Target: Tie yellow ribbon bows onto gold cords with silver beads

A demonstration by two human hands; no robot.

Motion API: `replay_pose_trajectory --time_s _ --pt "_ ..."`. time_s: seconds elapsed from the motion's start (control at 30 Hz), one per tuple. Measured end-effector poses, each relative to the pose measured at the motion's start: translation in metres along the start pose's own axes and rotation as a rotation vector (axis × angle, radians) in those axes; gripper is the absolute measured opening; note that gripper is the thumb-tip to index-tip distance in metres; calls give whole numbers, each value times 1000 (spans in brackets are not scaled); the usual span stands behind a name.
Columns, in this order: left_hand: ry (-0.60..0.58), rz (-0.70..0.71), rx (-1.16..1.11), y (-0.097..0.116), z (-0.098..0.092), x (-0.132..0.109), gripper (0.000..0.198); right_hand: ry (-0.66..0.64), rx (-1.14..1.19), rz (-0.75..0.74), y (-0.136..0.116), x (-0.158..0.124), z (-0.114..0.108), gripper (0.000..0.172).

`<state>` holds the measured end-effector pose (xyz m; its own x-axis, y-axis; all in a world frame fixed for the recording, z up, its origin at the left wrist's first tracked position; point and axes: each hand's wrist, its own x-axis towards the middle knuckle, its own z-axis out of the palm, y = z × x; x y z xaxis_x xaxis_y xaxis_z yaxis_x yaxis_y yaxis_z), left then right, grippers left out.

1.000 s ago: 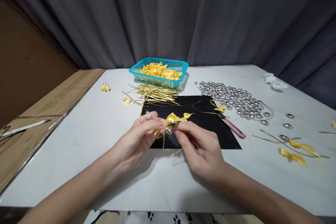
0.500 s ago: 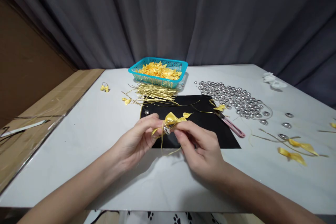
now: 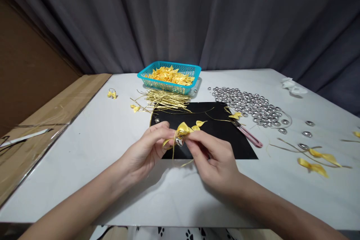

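Note:
Between my two hands, above a black mat (image 3: 239, 146), is a yellow ribbon bow (image 3: 183, 128) with a silver bell (image 3: 179, 141) against its middle. My left hand (image 3: 149, 146) pinches the bow's left side between thumb and fingers. On the other side, the thumb and forefinger of my right hand (image 3: 215, 157) are closed on the bow near the bell. A thin gold cord (image 3: 173, 153) hangs below the bell and curves toward my right hand. My fingertips hide part of the bow and cord.
A blue basket (image 3: 140, 77) of yellow bows stands at the back, with a bundle of gold cords (image 3: 168, 99) before it. Silver bells (image 3: 250, 105) lie heaped right of the mat, beside pink-handled scissors (image 3: 250, 137). Loose bows (image 3: 313, 167) lie at right; a finished-looking bow (image 3: 111, 94) lies left.
Both hands keep nearly the same place and grip. The bell between them has turned slightly, and the cord loop below has shifted a little.

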<state>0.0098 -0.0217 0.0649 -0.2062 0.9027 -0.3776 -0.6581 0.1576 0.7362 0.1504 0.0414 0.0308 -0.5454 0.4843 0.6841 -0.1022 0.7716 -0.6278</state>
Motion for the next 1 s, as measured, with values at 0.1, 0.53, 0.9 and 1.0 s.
replay_pose_trajectory --time_s 0.1,0.53,0.9,1.0 --pt "42 3 -13 1 2 0 20 1 -4 5 0 0 0 15" --pt "41 87 -22 0 2 -1 14 56 -63 -31 -2 1 -2 15" --pt "-27 55 -5 -3 1 1 18 52 -85 -31 0 1 -2 14" --pt "-44 44 1 -3 1 0 18 45 -80 -34 0 1 -2 14"
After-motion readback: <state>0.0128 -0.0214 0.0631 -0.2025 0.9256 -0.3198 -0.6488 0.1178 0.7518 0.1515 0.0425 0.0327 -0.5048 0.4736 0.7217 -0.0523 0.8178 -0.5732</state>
